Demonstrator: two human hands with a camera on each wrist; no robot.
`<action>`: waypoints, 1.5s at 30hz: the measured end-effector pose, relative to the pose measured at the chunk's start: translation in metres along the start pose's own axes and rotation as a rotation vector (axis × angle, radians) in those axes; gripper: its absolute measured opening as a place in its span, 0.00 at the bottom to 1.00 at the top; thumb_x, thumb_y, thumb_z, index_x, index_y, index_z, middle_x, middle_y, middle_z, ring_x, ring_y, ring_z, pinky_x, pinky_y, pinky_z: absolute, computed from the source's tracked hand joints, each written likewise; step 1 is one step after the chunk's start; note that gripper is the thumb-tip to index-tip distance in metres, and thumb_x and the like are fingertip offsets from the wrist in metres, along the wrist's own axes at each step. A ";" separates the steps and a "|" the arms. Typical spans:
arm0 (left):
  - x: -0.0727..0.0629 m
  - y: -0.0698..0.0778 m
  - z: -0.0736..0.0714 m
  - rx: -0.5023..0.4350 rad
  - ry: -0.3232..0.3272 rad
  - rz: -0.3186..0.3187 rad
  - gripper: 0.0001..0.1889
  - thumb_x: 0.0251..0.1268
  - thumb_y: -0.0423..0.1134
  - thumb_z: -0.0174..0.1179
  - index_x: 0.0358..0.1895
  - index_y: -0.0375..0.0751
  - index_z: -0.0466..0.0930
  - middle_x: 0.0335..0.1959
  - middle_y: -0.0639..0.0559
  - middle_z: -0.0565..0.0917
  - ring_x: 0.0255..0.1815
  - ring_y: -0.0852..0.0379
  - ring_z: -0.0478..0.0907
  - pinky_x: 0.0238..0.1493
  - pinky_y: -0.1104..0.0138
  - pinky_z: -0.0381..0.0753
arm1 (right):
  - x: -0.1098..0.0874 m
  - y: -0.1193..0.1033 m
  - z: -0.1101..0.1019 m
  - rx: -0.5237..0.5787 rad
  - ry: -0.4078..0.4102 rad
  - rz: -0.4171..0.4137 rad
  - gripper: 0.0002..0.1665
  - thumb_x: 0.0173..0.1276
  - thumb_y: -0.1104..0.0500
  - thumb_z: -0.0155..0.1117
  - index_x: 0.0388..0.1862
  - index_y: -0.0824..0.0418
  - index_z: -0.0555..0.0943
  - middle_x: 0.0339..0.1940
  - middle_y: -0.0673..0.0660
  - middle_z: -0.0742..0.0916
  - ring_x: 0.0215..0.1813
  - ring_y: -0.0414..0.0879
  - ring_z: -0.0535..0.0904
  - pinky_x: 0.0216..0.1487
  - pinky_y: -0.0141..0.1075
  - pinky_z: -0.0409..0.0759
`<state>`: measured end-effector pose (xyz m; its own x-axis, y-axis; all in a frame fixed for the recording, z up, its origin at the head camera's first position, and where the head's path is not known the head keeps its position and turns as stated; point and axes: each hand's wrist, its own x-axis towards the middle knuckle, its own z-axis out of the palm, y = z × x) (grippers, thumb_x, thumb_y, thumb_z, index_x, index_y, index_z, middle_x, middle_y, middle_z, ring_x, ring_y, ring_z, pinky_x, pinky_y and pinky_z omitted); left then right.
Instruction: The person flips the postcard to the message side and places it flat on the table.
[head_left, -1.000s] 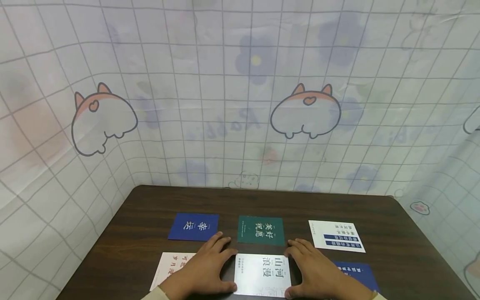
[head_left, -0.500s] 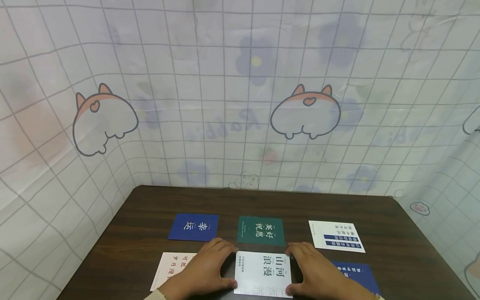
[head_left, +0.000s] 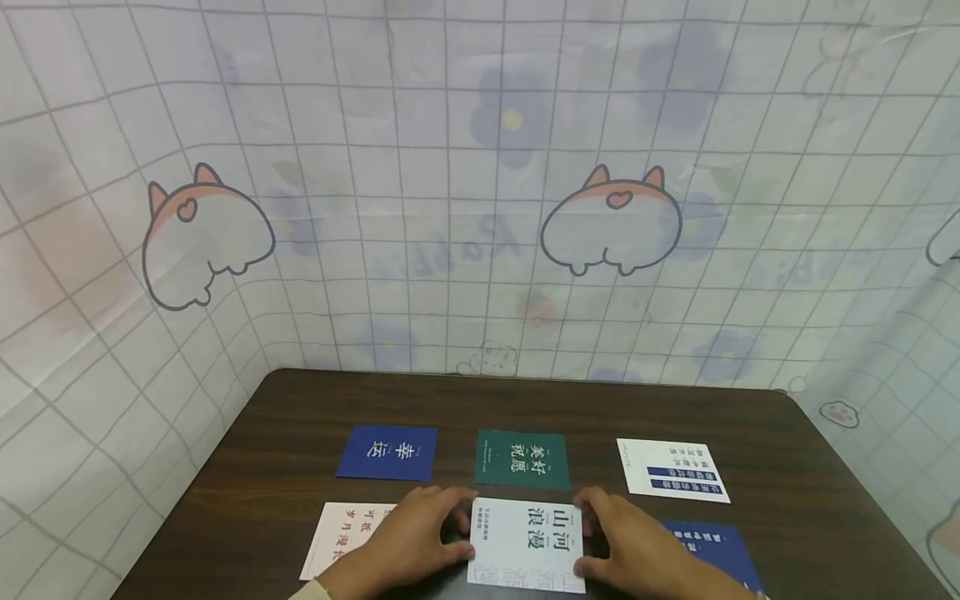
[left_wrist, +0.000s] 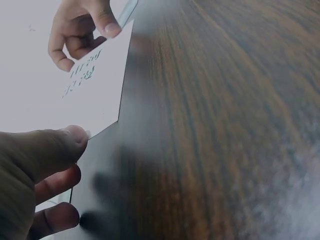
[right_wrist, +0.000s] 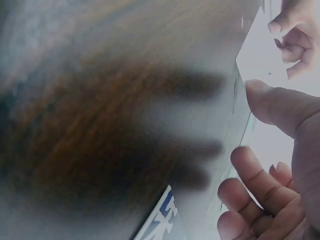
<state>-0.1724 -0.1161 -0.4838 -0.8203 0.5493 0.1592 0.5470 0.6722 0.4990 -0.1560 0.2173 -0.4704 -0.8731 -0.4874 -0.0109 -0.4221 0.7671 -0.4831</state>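
Note:
A white card [head_left: 525, 554] with large dark characters is held by its two side edges at the front middle of the table. My left hand [head_left: 412, 533] grips its left edge, thumb at the near side and fingers bent at the far corner. On the opposite edge, my right hand [head_left: 633, 542] grips it likewise. The left wrist view has the card [left_wrist: 102, 95] tilted over the wood, its edges standing off the tabletop. In the right wrist view my right thumb [right_wrist: 272, 102] meets the card's edge, with the other fingers curled below it.
Dark brown wooden table [head_left: 600, 408]. Behind the hands lie a blue card [head_left: 386, 467], a green card [head_left: 498, 471] and a white-and-blue card [head_left: 652, 458]. A pale card with red characters [head_left: 337, 533] is partly under the left arm, another blue card [head_left: 727, 554] partly behind the right.
The white card has risen slightly and tipped its printed face toward the head camera. Fingers of both hands have bent inward around its edges. The other cards have stayed put.

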 end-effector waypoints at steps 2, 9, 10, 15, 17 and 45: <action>0.000 0.000 0.000 -0.034 -0.010 -0.012 0.31 0.55 0.49 0.77 0.62 0.45 0.79 0.32 0.77 0.79 0.40 0.70 0.74 0.52 0.58 0.75 | 0.000 0.001 0.000 0.058 -0.017 0.002 0.38 0.59 0.46 0.80 0.61 0.57 0.72 0.36 0.41 0.78 0.36 0.35 0.73 0.39 0.37 0.74; 0.001 0.004 -0.003 -0.158 -0.047 -0.060 0.31 0.58 0.44 0.76 0.64 0.43 0.77 0.31 0.76 0.82 0.40 0.71 0.78 0.50 0.59 0.78 | 0.000 0.003 0.001 0.179 -0.028 0.037 0.31 0.65 0.55 0.75 0.62 0.59 0.71 0.31 0.38 0.80 0.29 0.34 0.75 0.34 0.34 0.72; 0.001 0.004 -0.003 -0.172 -0.050 -0.065 0.31 0.58 0.43 0.76 0.65 0.43 0.77 0.30 0.76 0.82 0.39 0.72 0.78 0.49 0.60 0.79 | 0.001 0.004 0.001 0.188 -0.027 0.041 0.30 0.66 0.56 0.75 0.62 0.59 0.71 0.31 0.38 0.80 0.29 0.35 0.75 0.33 0.34 0.72; 0.000 0.004 -0.002 -0.231 -0.047 -0.067 0.30 0.60 0.39 0.75 0.65 0.41 0.75 0.30 0.74 0.84 0.34 0.73 0.79 0.44 0.64 0.79 | 0.000 0.003 0.000 0.209 -0.014 0.042 0.29 0.66 0.57 0.74 0.61 0.59 0.70 0.31 0.38 0.81 0.29 0.34 0.76 0.33 0.34 0.73; 0.001 0.004 -0.002 -0.253 -0.041 -0.061 0.30 0.60 0.38 0.74 0.65 0.41 0.75 0.30 0.73 0.84 0.33 0.73 0.80 0.42 0.66 0.79 | -0.001 0.002 -0.001 0.217 -0.006 0.041 0.29 0.66 0.58 0.74 0.61 0.60 0.70 0.31 0.39 0.81 0.29 0.35 0.76 0.33 0.34 0.73; 0.001 0.004 -0.004 -0.342 0.017 -0.061 0.20 0.63 0.36 0.72 0.55 0.44 0.76 0.30 0.70 0.83 0.24 0.70 0.76 0.29 0.70 0.77 | -0.003 -0.005 -0.002 0.215 0.159 0.033 0.19 0.64 0.61 0.75 0.47 0.56 0.75 0.29 0.39 0.80 0.31 0.33 0.74 0.30 0.32 0.73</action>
<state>-0.1713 -0.1150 -0.4782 -0.8540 0.5031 0.1328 0.4114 0.4967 0.7643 -0.1513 0.2159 -0.4664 -0.9201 -0.3789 0.0995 -0.3460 0.6670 -0.6599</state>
